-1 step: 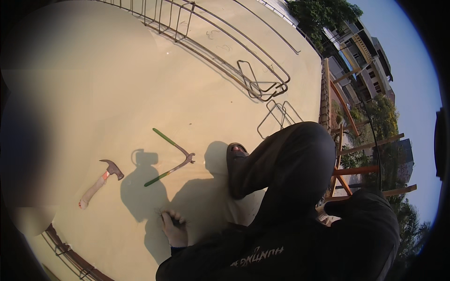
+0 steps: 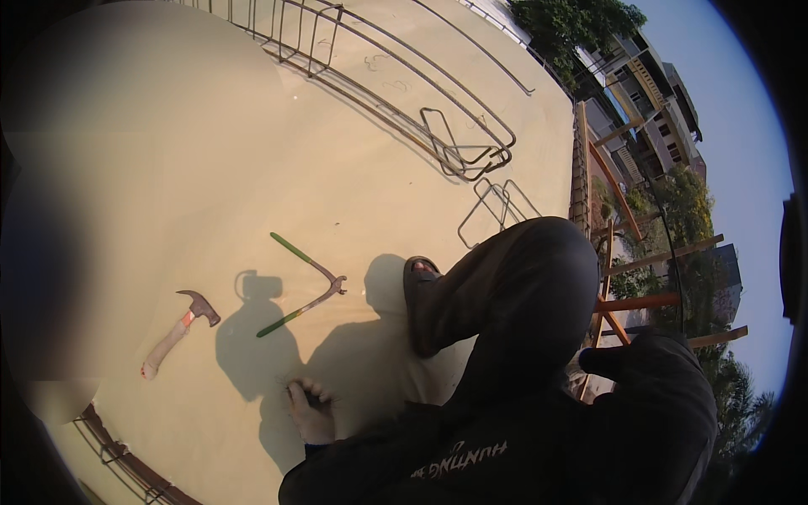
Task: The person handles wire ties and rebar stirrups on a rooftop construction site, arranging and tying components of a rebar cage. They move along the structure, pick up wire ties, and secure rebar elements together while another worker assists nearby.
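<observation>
While my gloved left hand (image 2: 310,410) rests fingers-down on the pale concrete slab (image 2: 168,168), holding nothing, my right hand is hidden behind the dark sleeve, so I cannot tell its state. The green-handled steel pincers (image 2: 305,286) lie ahead of that hand, handles splayed leftward, nearer than the pink-handled claw hammer (image 2: 178,328) further left.

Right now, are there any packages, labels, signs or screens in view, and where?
No packages, signs or screens.
Printed lettering: on the dark sleeve at the lower edge, one pale curved line of letters.
Nearby, all unlabelled: hammer, green-handled pincers, left hand on the concrete.
</observation>
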A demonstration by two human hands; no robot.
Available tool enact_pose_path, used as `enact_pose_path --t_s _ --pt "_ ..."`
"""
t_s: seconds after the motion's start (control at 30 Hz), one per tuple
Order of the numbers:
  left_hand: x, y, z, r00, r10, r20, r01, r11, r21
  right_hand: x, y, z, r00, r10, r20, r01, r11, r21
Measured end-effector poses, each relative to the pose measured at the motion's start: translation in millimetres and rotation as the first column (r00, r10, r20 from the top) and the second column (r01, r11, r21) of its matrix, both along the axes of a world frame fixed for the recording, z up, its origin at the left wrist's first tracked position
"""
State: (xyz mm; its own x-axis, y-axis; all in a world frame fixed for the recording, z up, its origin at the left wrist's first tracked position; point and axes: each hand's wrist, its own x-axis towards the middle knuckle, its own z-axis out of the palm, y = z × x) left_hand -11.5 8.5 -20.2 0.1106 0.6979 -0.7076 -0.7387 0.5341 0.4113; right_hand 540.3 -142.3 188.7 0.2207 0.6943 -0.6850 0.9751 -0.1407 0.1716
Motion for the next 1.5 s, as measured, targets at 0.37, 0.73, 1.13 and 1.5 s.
enact_pose_path --t_s 0.37,0.73,1.13,1.5 --pt "12 18 0 0.986 0.028 0.167 -0.031 0.999 0.017 139 50 -233 0.974 -0.214 -0.07 0.225 0.947 0.23" --pt "62 180 129 0.96 -0.279 -0.036 0.281 0.95 0.138 249 294 -195 0.772 -0.576 -0.27 0.561 0.417 0.716" --pt "302 278 163 0.858 -0.5 0.117 0.486 0.865 0.125 279 312 -266 0.799 -0.431 -0.418 0.537 0.2 0.82" --pt "360 278 124 0.841 -0.522 0.141 0.532 0.845 -0.048 374 318 -240 -0.218 -0.189 -0.957 0.939 -0.307 -0.153"
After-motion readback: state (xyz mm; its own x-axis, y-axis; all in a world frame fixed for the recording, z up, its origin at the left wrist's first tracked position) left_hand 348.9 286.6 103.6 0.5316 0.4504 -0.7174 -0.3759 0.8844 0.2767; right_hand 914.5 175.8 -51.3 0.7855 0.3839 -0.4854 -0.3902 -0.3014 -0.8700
